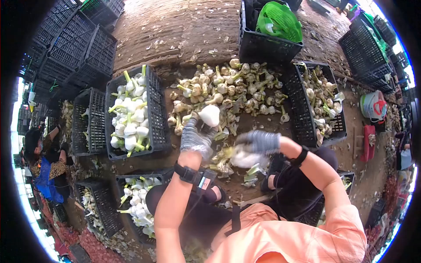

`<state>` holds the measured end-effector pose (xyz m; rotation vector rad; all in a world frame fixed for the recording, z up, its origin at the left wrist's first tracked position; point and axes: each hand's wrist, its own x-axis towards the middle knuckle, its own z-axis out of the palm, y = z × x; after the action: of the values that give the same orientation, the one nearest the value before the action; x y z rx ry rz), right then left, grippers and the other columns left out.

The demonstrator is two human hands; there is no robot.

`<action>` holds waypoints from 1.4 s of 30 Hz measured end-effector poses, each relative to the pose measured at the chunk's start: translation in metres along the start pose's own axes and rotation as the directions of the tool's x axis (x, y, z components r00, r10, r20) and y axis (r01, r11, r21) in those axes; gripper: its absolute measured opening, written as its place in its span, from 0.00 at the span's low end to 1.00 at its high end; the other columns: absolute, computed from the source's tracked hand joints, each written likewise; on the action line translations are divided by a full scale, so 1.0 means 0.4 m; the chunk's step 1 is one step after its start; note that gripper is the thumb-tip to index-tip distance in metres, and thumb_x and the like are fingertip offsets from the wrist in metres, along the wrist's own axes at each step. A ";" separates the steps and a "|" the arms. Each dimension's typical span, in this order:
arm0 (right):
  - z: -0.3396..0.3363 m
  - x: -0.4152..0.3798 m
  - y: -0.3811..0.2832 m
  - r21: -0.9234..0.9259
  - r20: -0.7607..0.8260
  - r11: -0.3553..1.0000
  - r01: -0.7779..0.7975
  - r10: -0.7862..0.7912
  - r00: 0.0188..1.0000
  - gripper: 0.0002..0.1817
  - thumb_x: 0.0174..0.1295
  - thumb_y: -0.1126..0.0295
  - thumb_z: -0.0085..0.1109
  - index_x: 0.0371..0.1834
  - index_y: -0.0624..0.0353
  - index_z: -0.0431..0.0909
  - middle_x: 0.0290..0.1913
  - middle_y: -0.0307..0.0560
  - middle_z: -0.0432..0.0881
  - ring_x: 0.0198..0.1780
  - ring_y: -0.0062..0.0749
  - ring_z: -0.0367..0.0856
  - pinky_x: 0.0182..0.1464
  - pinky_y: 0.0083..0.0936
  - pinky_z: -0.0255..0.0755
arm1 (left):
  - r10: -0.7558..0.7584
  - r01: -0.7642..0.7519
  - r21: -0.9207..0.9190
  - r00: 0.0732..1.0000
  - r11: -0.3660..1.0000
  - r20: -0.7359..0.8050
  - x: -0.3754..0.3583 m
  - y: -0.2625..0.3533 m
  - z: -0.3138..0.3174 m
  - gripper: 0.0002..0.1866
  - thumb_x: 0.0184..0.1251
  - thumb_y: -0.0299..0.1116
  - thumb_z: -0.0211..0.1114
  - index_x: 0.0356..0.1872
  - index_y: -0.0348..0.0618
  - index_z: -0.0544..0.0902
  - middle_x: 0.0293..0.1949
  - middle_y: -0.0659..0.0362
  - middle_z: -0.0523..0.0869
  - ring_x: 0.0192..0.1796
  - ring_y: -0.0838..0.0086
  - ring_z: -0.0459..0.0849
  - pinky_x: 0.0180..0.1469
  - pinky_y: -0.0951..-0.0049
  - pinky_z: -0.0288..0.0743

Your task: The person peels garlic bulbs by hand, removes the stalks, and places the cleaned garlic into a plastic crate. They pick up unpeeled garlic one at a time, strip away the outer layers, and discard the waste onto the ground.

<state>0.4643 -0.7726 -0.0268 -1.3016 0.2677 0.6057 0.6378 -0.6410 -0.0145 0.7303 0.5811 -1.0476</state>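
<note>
1. Risk, nearest: cut stalks [251,176] litter the ground on the near side of the garlic heap [223,89], close to the right foot [271,181]. A shifted foot could skid on them, I'd judge.
2. Risk, farther: the white bulb [209,115] sits above the heap's near edge, gripped from its near side. Smooth skin and a slack hold could let it drop among the brownish ones.
3. Risk, out to the side: in the crate [156,115] left of the heap, white bulbs [131,115] are piled high. Another added carelessly could roll off, the mound being rounded.
4. Right hand [258,143], near side of the heap: gloved, too smeared for me to say how far open. A pale shape [247,158] shows just below it (bulb or loose skin, my feed won't settle it), so I cannot tell what it holds, if anything.
5. Left hand [196,135], at the heap's near edge: gloved fingers bent round the white bulb, parted only by its girth.
</note>
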 end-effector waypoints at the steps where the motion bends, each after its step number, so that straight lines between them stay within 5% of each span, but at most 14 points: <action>1: 0.026 0.003 0.003 -0.543 0.021 0.840 0.009 0.003 1.000 0.25 0.54 0.54 0.58 0.52 0.56 0.71 0.47 0.52 0.77 0.48 0.37 0.75 0.52 0.31 0.68 | -0.016 0.013 -0.071 0.999 0.997 -0.047 0.006 0.016 -0.001 0.19 0.62 0.42 0.57 0.47 0.38 0.72 0.44 0.50 0.75 0.48 0.61 0.75 0.45 0.57 0.77; 3: 0.062 0.044 0.086 -0.800 0.130 0.595 0.074 0.052 0.990 0.27 0.56 0.52 0.54 0.56 0.53 0.69 0.51 0.51 0.75 0.50 0.42 0.75 0.53 0.33 0.67 | 0.132 -0.135 -0.057 0.990 0.989 -0.050 0.004 0.077 0.003 0.17 0.63 0.41 0.55 0.48 0.40 0.72 0.45 0.50 0.76 0.45 0.62 0.77 0.42 0.56 0.78; 7: 0.041 0.091 0.136 -0.766 0.011 0.632 -0.122 0.202 0.979 0.29 0.53 0.48 0.56 0.54 0.53 0.71 0.49 0.50 0.77 0.48 0.41 0.76 0.51 0.33 0.68 | 0.390 -0.363 -0.418 0.921 0.833 -0.021 0.030 0.290 -0.046 0.13 0.66 0.34 0.50 0.44 0.35 0.73 0.41 0.53 0.79 0.42 0.64 0.78 0.42 0.62 0.79; 9: -0.018 0.108 0.178 -0.592 -0.085 0.755 -0.282 0.289 0.953 0.28 0.53 0.48 0.56 0.52 0.54 0.72 0.47 0.50 0.78 0.48 0.44 0.75 0.50 0.34 0.68 | 0.722 -0.715 -0.122 0.691 0.688 0.022 -0.028 0.327 -0.023 0.12 0.67 0.32 0.48 0.44 0.32 0.72 0.40 0.52 0.79 0.38 0.66 0.78 0.42 0.65 0.79; 11: -0.101 0.130 0.265 -0.696 -0.178 0.694 -0.184 0.082 0.981 0.25 0.53 0.51 0.56 0.48 0.57 0.75 0.45 0.50 0.79 0.43 0.46 0.78 0.46 0.34 0.71 | 0.740 -0.706 -0.304 0.673 0.639 -0.007 -0.026 0.374 -0.040 0.13 0.65 0.36 0.52 0.41 0.34 0.73 0.39 0.54 0.79 0.37 0.67 0.78 0.41 0.69 0.79; 14: -0.235 0.156 0.300 -0.655 -0.407 0.644 -0.395 0.140 0.903 0.19 0.51 0.59 0.55 0.43 0.59 0.78 0.41 0.52 0.80 0.41 0.48 0.78 0.44 0.34 0.72 | 0.695 -0.705 -0.170 0.708 0.688 -0.125 -0.041 0.333 -0.001 0.15 0.58 0.41 0.60 0.34 0.37 0.76 0.38 0.54 0.79 0.37 0.70 0.78 0.39 0.70 0.79; 17: -0.377 0.194 0.345 -0.449 -0.748 0.539 -0.713 0.210 0.630 0.15 0.51 0.61 0.54 0.36 0.61 0.79 0.38 0.56 0.80 0.40 0.52 0.78 0.42 0.37 0.72 | 0.521 -0.508 -0.197 0.853 0.839 0.019 -0.030 0.252 0.016 0.12 0.59 0.34 0.61 0.37 0.35 0.76 0.34 0.56 0.79 0.35 0.71 0.79 0.36 0.74 0.79; 22: -0.550 0.234 0.374 -0.065 -0.998 0.778 -0.625 -0.052 0.040 0.19 0.52 0.58 0.52 0.36 0.64 0.77 0.38 0.63 0.78 0.44 0.53 0.76 0.46 0.40 0.69 | 0.275 -0.289 0.103 0.953 0.952 0.126 -0.068 0.090 0.070 0.08 0.62 0.32 0.57 0.39 0.40 0.76 0.34 0.57 0.79 0.34 0.75 0.79 0.32 0.78 0.79; 31: -0.736 0.381 0.315 -0.230 -0.970 0.630 -0.741 -0.085 0.229 0.18 0.52 0.61 0.53 0.40 0.63 0.77 0.44 0.60 0.77 0.48 0.50 0.75 0.50 0.39 0.69 | 0.116 -0.138 0.416 0.990 0.899 0.078 -0.054 -0.015 0.055 0.11 0.61 0.34 0.58 0.43 0.42 0.74 0.32 0.61 0.78 0.31 0.78 0.77 0.30 0.77 0.74; 33: -0.739 0.391 0.337 -0.395 -0.910 0.588 -0.706 -0.354 0.214 0.22 0.54 0.55 0.53 0.44 0.62 0.75 0.45 0.61 0.76 0.51 0.51 0.73 0.52 0.39 0.67 | 0.135 -0.164 0.443 0.986 0.881 0.095 -0.049 -0.026 0.054 0.11 0.62 0.34 0.57 0.42 0.42 0.74 0.32 0.61 0.78 0.31 0.78 0.77 0.30 0.77 0.75; 38: -0.678 0.294 0.240 -0.260 -0.946 0.712 -0.652 -0.054 0.318 0.20 0.62 0.60 0.43 0.51 0.64 0.71 0.54 0.58 0.70 0.52 0.50 0.71 0.54 0.38 0.66 | 0.208 -0.286 0.652 0.958 0.702 0.195 -0.030 -0.057 0.032 0.13 0.60 0.28 0.60 0.45 0.39 0.74 0.35 0.60 0.79 0.34 0.79 0.77 0.37 0.80 0.74; 39: -0.691 0.291 0.255 -0.796 -0.597 0.151 -0.586 -0.356 0.720 0.20 0.63 0.59 0.43 0.48 0.65 0.72 0.47 0.60 0.75 0.47 0.48 0.75 0.50 0.37 0.69 | 0.292 -0.423 0.723 0.905 0.546 0.309 -0.025 -0.065 0.028 0.15 0.58 0.27 0.61 0.47 0.38 0.73 0.35 0.59 0.79 0.36 0.80 0.77 0.40 0.82 0.73; 41: -0.566 0.250 0.177 -0.384 -0.809 0.886 -0.260 -0.187 0.557 0.17 0.62 0.61 0.48 0.45 0.63 0.75 0.42 0.57 0.78 0.43 0.43 0.77 0.45 0.32 0.73 | 0.289 -0.453 0.748 0.890 0.485 0.352 -0.022 -0.078 0.025 0.24 0.53 0.26 0.66 0.53 0.38 0.70 0.44 0.56 0.77 0.45 0.76 0.75 0.49 0.79 0.70; 42: -0.456 0.205 0.067 -0.195 -0.791 0.965 -0.174 -0.050 0.609 0.14 0.61 0.63 0.49 0.45 0.61 0.75 0.43 0.54 0.78 0.43 0.42 0.77 0.44 0.30 0.74 | 0.352 -0.582 0.801 0.786 0.143 0.508 -0.022 -0.082 0.030 0.29 0.51 0.28 0.68 0.56 0.39 0.68 0.48 0.54 0.74 0.49 0.72 0.73 0.52 0.75 0.68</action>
<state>0.5431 -0.9210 -0.1388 -1.7733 1.0118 0.0604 0.6052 -0.6555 -0.0090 1.7159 -0.6091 -0.7331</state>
